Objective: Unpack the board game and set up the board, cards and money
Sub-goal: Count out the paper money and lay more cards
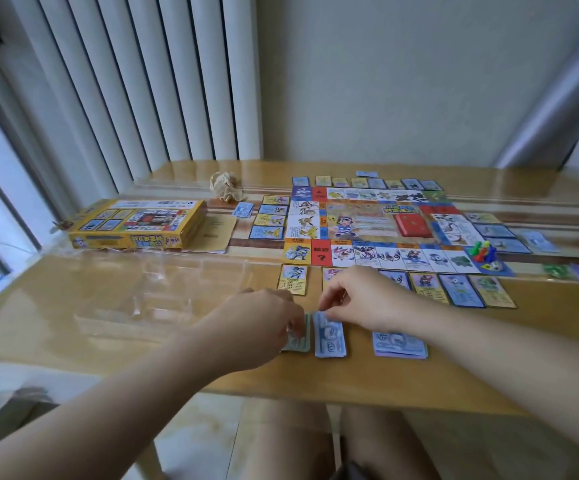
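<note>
The game board (pixel 378 226) lies flat on the wooden table (pixel 212 362), ringed by property cards (pixel 459 289). A red card stack (pixel 414 225) sits on its centre and coloured pawns (pixel 484 252) on its near right corner. My left hand (pixel 257 327) pinches a greenish money stack (pixel 297 336) lying on the table. My right hand (pixel 354 299) pinches the far end of a blue 500 money stack (pixel 329 336) beside it. Another blue money stack (pixel 400 344) lies under my right forearm.
The yellow game box (pixel 135 225) lies at the left with a yellow sheet (pixel 213 233) beside it. A clear plastic tray (pixel 163 289) sits left of my hands. Crumpled paper (pixel 225 188) lies at the back. More notes (pixel 575 271) lie at the right.
</note>
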{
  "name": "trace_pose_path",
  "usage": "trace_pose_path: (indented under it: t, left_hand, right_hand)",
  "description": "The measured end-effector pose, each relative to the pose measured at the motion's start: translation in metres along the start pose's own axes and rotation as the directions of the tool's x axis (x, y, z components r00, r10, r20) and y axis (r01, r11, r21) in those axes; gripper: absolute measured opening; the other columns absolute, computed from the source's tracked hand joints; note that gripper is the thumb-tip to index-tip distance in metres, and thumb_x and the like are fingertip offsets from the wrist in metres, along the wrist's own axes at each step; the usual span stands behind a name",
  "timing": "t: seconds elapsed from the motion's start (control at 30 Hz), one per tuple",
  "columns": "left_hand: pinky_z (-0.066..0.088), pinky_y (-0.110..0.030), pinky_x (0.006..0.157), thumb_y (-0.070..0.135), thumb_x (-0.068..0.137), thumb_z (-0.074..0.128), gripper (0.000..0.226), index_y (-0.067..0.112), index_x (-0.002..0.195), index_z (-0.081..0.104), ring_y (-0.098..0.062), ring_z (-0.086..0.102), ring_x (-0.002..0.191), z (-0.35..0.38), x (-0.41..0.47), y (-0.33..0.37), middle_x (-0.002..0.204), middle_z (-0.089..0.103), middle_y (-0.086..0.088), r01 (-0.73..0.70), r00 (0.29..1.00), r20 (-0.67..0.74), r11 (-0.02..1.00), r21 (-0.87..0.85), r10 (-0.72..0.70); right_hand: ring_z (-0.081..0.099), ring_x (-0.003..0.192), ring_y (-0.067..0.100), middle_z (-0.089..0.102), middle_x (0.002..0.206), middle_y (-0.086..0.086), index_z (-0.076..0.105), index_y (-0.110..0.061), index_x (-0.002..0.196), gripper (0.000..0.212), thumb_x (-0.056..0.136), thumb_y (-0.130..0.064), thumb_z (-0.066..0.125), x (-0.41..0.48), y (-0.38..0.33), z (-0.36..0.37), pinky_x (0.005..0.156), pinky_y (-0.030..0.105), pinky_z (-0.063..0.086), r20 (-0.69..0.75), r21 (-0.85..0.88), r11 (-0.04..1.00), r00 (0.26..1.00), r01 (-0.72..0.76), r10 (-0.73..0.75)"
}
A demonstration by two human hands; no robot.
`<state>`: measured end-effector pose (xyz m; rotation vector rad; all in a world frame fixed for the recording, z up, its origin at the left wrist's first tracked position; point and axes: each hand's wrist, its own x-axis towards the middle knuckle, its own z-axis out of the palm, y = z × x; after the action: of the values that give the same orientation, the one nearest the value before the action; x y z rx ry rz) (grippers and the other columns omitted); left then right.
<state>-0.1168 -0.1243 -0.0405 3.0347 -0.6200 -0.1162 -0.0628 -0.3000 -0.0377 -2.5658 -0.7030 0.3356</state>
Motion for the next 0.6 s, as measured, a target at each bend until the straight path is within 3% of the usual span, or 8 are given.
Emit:
trace_pose_path:
  t: [0.13,0.27,0.4,0.5,0.6]
  left_hand:
    - [0.034,-0.023,0.085,0.016,0.093,0.038,0.036,0.036,0.114,0.059,-0.011,0.053,0.107,0.001,0.001,0.0,0.119,0.053,0.012,-0.005,1.0,0.018,1.0,0.001,0.005]
    - [0.034,-0.025,0.086,0.018,0.093,0.04,0.034,0.036,0.111,0.06,-0.011,0.052,0.108,-0.006,0.007,0.003,0.117,0.053,0.012,-0.012,0.999,0.046,0.999,0.039,0.01]
    - [0.039,-0.028,0.092,0.017,0.091,0.041,0.033,0.038,0.107,0.06,-0.009,0.054,0.107,-0.02,0.023,0.016,0.111,0.056,0.017,-0.007,0.999,-0.041,1.0,0.024,0.008]
    - [0.045,-0.029,0.081,0.018,0.093,0.04,0.031,0.037,0.109,0.058,-0.012,0.056,0.103,-0.029,0.044,0.041,0.112,0.056,0.016,-0.042,0.994,-0.105,0.999,-0.013,0.04]
    - [0.049,-0.033,0.084,0.022,0.096,0.039,0.028,0.035,0.113,0.058,-0.014,0.058,0.103,-0.03,0.075,0.08,0.116,0.058,0.013,-0.123,0.982,-0.152,0.991,-0.049,0.115]
  right_hand:
    - [0.052,0.068,-0.002,0.056,0.075,-0.015,0.07,-0.02,0.092,0.008,0.087,-0.015,0.064,-0.001,0.005,0.009,0.057,0.009,0.037,-0.034,-0.077,0.996,0.999,0.033,-0.036]
    - [0.055,0.084,0.007,0.059,0.093,-0.007,0.067,-0.023,0.092,0.009,0.084,-0.023,0.068,-0.001,0.01,0.007,0.076,0.025,0.048,-0.093,-0.112,0.992,0.993,0.056,-0.067]
    - [0.049,0.065,-0.009,0.062,0.089,-0.014,0.069,-0.023,0.093,0.008,0.086,-0.026,0.066,-0.011,0.02,-0.011,0.059,0.009,0.035,-0.204,-0.028,0.997,0.976,0.065,-0.069]
    - [0.05,0.06,-0.014,0.062,0.078,-0.014,0.068,-0.024,0.086,0.002,0.086,-0.022,0.066,-0.027,0.04,-0.034,0.054,0.01,0.033,-0.293,0.057,0.998,0.956,0.025,-0.007]
    - [0.051,0.06,-0.013,0.06,0.074,-0.015,0.067,-0.025,0.081,0.007,0.085,-0.019,0.067,-0.052,0.072,-0.055,0.055,0.011,0.036,-0.393,0.099,0.994,0.916,-0.051,0.086]
